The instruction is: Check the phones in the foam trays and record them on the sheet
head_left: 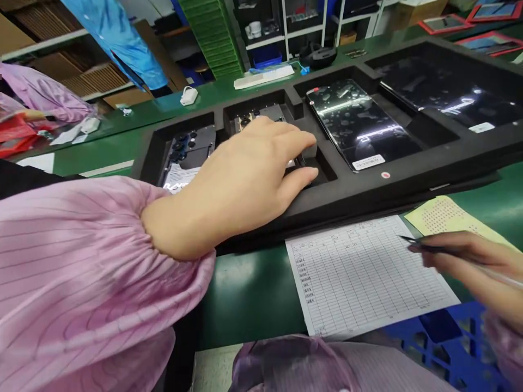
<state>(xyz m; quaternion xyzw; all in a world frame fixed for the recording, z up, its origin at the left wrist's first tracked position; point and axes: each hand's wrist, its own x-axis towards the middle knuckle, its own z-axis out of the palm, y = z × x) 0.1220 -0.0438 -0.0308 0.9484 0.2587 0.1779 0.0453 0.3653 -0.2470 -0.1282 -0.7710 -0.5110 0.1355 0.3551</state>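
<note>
My left hand (249, 174) lies over a compartment of the black foam tray (351, 188), thumb and index finger apart. Under it is a phone-like device (265, 111) with exposed camera parts, mostly covered by the hand; whether the fingers touch it is hard to see. A similar device (190, 149) sits in the compartment to the left. To the right, a glossy black screen panel (363, 120) with a white label rests tilted in its slot. My right hand (469, 261) pinches a dark-tipped pen (433, 247) above a printed form (363, 277).
A larger glossy panel (449, 87) fills the tray's far right slot. A yellow sheet of red dots (445, 215) lies beside the form. Behind the tray are a white bar (263, 77) and red-framed items (445, 23). Another person's sleeve (53, 98) shows at left.
</note>
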